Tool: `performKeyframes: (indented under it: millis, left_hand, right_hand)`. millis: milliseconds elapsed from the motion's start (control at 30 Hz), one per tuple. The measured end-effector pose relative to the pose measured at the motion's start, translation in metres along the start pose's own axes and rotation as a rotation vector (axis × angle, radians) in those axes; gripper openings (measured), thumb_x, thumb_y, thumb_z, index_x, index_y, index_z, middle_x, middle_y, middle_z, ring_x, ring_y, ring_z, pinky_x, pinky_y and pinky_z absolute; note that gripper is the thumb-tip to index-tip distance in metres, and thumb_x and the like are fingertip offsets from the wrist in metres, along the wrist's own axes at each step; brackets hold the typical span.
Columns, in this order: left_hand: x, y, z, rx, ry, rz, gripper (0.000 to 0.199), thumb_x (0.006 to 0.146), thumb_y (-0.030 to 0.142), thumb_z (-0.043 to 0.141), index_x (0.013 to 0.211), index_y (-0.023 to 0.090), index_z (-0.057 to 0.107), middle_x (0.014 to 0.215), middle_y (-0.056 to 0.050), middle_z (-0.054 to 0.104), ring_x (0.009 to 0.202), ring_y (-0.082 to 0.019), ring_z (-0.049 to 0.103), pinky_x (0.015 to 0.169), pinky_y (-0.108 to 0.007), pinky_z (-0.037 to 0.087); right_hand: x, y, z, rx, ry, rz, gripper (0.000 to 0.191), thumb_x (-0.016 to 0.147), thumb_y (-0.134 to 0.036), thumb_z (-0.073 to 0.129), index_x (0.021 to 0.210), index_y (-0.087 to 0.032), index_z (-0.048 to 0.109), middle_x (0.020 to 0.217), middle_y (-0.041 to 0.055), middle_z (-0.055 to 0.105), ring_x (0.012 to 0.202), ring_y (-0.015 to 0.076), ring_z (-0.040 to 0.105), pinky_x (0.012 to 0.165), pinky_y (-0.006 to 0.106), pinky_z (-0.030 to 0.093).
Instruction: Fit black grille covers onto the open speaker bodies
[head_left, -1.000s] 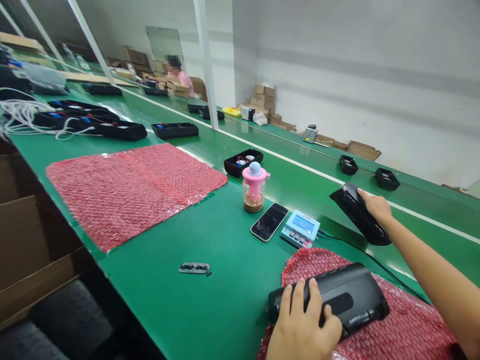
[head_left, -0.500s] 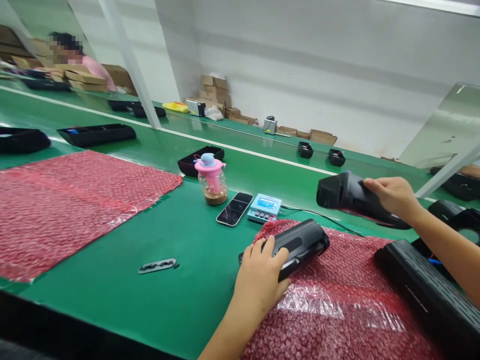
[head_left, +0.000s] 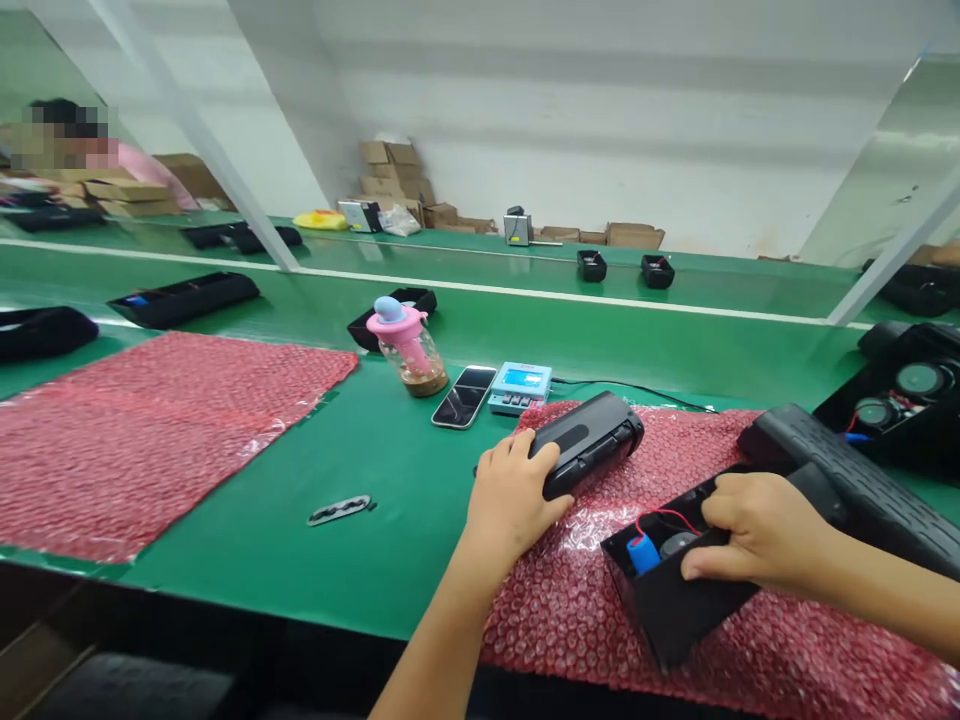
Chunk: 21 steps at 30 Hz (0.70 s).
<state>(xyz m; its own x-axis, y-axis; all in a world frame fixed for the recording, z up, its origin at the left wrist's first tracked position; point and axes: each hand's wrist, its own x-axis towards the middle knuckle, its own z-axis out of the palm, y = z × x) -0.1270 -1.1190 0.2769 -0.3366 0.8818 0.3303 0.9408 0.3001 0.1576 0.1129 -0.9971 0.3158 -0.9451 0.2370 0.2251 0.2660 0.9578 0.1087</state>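
Note:
On the near bubble wrap, my left hand [head_left: 517, 490] is closed over the near end of a closed black speaker casing [head_left: 592, 440], which has a long oval patch on top. Lower right, my right hand [head_left: 757, 530] grips the side wall of an open black speaker shell [head_left: 675, 610], thumb outside and fingers inside. Within this shell show a blue cylinder [head_left: 643, 553], a red wire and part of a round grey piece; the hand hides the rest. Behind it lies a long black slotted grille cover [head_left: 862, 490].
Red bubble wrap [head_left: 555, 610] lies under both casings, another sheet [head_left: 187, 430] at left. A bottle [head_left: 412, 355], phone [head_left: 465, 398], corded blue tester [head_left: 521, 388] and small grey strip [head_left: 339, 510] rest on the green bench. An open speaker shell [head_left: 900, 400] stands right. A co-worker sits far left.
My right hand has come down and toward me, turning its shell so the open inside shows. My left hand stays on its casing. The view has shifted slightly.

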Motion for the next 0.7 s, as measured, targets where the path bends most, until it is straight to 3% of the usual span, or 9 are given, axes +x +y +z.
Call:
performKeyframes:
  millis: [167, 267, 333, 433, 467, 533, 700]
  left_hand:
    - [0.001, 0.000, 0.001, 0.024, 0.007, 0.010, 0.038, 0.069, 0.037, 0.073, 0.103, 0.022, 0.062, 0.123, -0.014, 0.056, 0.114, -0.033, 0.053, 0.092, -0.046, 0.045]
    - [0.002, 0.000, 0.002, 0.038, 0.005, 0.012, 0.040, 0.070, 0.039, 0.072, 0.104, 0.020, 0.063, 0.125, -0.016, 0.055, 0.112, -0.034, 0.053, 0.091, -0.047, 0.045]
    - [0.003, 0.000, 0.004, 0.047, 0.000, 0.009, 0.042, 0.071, 0.039, 0.071, 0.106, 0.019, 0.063, 0.127, -0.017, 0.054, 0.112, -0.035, 0.054, 0.091, -0.048, 0.045]
    - [0.004, -0.001, 0.005, 0.049, 0.003, 0.010, 0.043, 0.071, 0.038, 0.071, 0.108, 0.018, 0.063, 0.127, -0.017, 0.054, 0.114, -0.035, 0.053, 0.092, -0.048, 0.045]
    - [0.004, -0.002, 0.006, 0.050, 0.008, 0.014, 0.043, 0.071, 0.038, 0.071, 0.108, 0.018, 0.063, 0.126, -0.017, 0.054, 0.113, -0.035, 0.053, 0.092, -0.048, 0.046]
    - [0.005, -0.002, 0.008, 0.054, 0.020, 0.021, 0.042, 0.071, 0.038, 0.071, 0.107, 0.018, 0.064, 0.125, -0.017, 0.055, 0.112, -0.035, 0.054, 0.091, -0.048, 0.046]
    - [0.004, -0.005, 0.011, 0.067, 0.041, 0.035, 0.042, 0.070, 0.038, 0.072, 0.106, 0.019, 0.064, 0.123, -0.018, 0.055, 0.111, -0.034, 0.055, 0.090, -0.047, 0.047]
  right_hand:
    - [0.015, 0.001, 0.013, 0.181, -0.339, 0.207, 0.082, 0.088, -0.076, 0.012, 0.061, -0.015, 0.060, 0.062, 0.0081, 0.061, 0.054, 0.0151, 0.048, 0.052, 0.027, 0.018]
    - [0.022, 0.006, 0.004, 0.435, -0.396, 0.276, 0.078, 0.094, -0.064, 0.005, 0.065, -0.015, 0.058, 0.067, 0.0067, 0.060, 0.058, 0.0147, 0.049, 0.055, 0.026, 0.029]
    - [0.024, 0.011, -0.005, 0.613, -0.474, 0.267, 0.067, 0.096, -0.058, 0.016, 0.068, -0.014, 0.059, 0.071, 0.0057, 0.060, 0.064, 0.0153, 0.051, 0.060, 0.025, 0.036]
    - [0.026, 0.018, -0.018, 0.788, -0.697, 0.208, 0.034, 0.088, -0.039, 0.044, 0.082, -0.013, 0.064, 0.079, 0.0036, 0.063, 0.070, 0.0157, 0.055, 0.063, 0.024, 0.040]
    - [0.026, 0.018, -0.020, 0.777, -0.733, 0.205, 0.025, 0.083, -0.033, 0.052, 0.089, -0.013, 0.065, 0.082, 0.0031, 0.064, 0.072, 0.0159, 0.056, 0.063, 0.023, 0.040]
    - [0.026, 0.016, -0.022, 0.671, -0.719, 0.226, 0.025, 0.074, -0.023, 0.061, 0.097, -0.015, 0.066, 0.088, 0.0026, 0.066, 0.076, 0.0166, 0.058, 0.063, 0.023, 0.039]
    - [0.033, 0.007, -0.017, 0.545, -0.731, 0.391, 0.016, 0.068, -0.021, 0.066, 0.084, -0.020, 0.070, 0.073, -0.0009, 0.065, 0.068, 0.0164, 0.057, 0.057, 0.023, 0.033]
